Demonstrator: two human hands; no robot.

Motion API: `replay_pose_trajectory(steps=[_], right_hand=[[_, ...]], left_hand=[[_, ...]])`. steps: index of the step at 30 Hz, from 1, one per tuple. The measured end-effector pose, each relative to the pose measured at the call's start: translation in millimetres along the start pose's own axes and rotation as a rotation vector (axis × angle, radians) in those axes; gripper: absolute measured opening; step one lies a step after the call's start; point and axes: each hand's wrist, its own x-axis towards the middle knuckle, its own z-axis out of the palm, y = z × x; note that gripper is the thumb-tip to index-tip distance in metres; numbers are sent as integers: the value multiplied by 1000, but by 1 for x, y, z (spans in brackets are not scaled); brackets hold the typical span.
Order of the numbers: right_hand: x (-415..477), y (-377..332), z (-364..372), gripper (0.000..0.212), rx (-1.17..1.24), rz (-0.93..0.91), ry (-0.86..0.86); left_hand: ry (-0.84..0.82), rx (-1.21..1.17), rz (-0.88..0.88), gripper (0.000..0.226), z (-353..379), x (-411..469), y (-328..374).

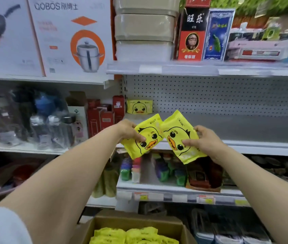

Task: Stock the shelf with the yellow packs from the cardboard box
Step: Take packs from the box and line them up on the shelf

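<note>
My left hand grips a yellow duck-face pack by its left edge, tilted. My right hand grips a second yellow pack by its right edge, tilted the other way. The two packs touch at their top corners, just in front of the grey shelf. One yellow pack stands upright at the shelf's back left, against the pegboard. Below, an open cardboard box holds several more yellow packs.
Red boxes border the shelf on the left. The upper shelf carries stacked containers and boxed goods. The lower shelf holds small coloured packs. Bottles stand far left. The shelf's middle and right show bare grey surface.
</note>
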Motion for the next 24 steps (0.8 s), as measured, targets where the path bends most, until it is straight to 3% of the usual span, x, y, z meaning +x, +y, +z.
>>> replay_pose_trajectory(steps=[4,7,9,13,16,20,24], right_hand=[[48,-11,7,36,-30,-18,-4],[84,-12,13,31,-122,-32,0],[108,-12,18,32,-227,-29,0],[152,-7,28,39,-325,-27,22],[178,-11,31,35,-361,-28,1],[204,-18,28,41,-670,-24,-59],[220,-15,27,36,-705,-40,-108]], left_hand=[[-20,140,40,31,-25,58,1],[20,251,21,77,-41,102,-4],[13,316,33,92,-52,133,-10],[-16,512,78,92,-69,190,-22],[-29,570,119,92,-76,226,-25],[-7,656,173,93,-81,267,-22],[53,685,275,84,-80,296,-20]])
